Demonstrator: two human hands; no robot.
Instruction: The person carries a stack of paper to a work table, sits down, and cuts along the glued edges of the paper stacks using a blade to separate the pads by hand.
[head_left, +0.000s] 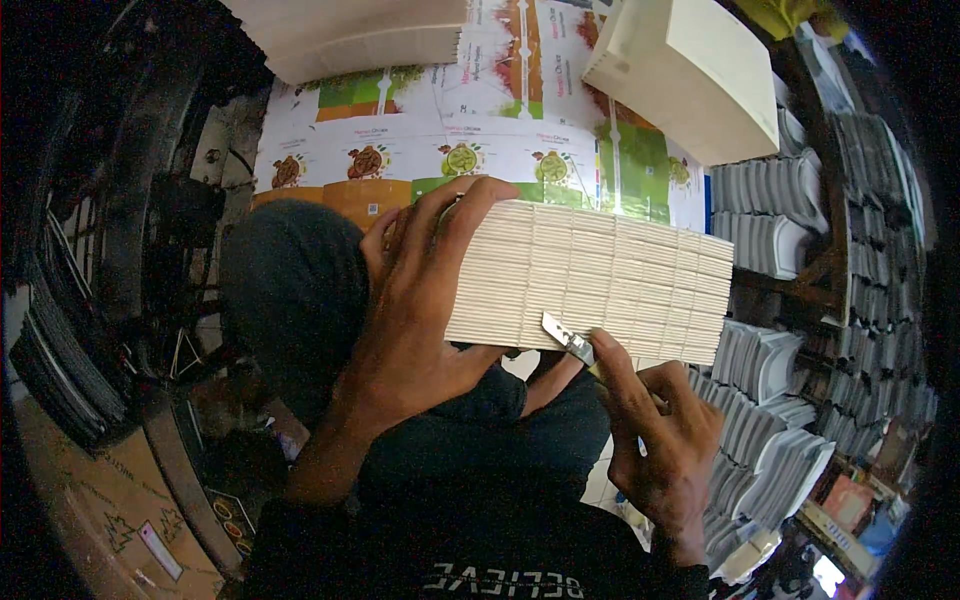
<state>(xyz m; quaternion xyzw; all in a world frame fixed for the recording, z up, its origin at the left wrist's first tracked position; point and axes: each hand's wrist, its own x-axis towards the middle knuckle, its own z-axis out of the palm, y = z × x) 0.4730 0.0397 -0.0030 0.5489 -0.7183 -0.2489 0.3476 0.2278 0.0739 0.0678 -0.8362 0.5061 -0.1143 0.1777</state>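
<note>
A stack of sewn book blocks (610,275) rests over my lap, its pale spine side facing up with rows of stitching thread across it. My left hand (425,280) clamps its left end, fingers over the far edge and thumb along the near edge. In my right hand (660,430) is a snap-off utility knife (572,342), its short blade pointing up and left. The blade tip lies at the near edge of the spines, left of the middle; whether it touches them I cannot tell. Part of the knife's handle is hidden by my fingers.
Printed sheets (480,150) cover the surface ahead. On it stand a pale paper block (690,75) at the right and another block (360,45) at the far left. Tall stacks of folded pages (770,360) line the right side. A cardboard box (130,510) sits at lower left.
</note>
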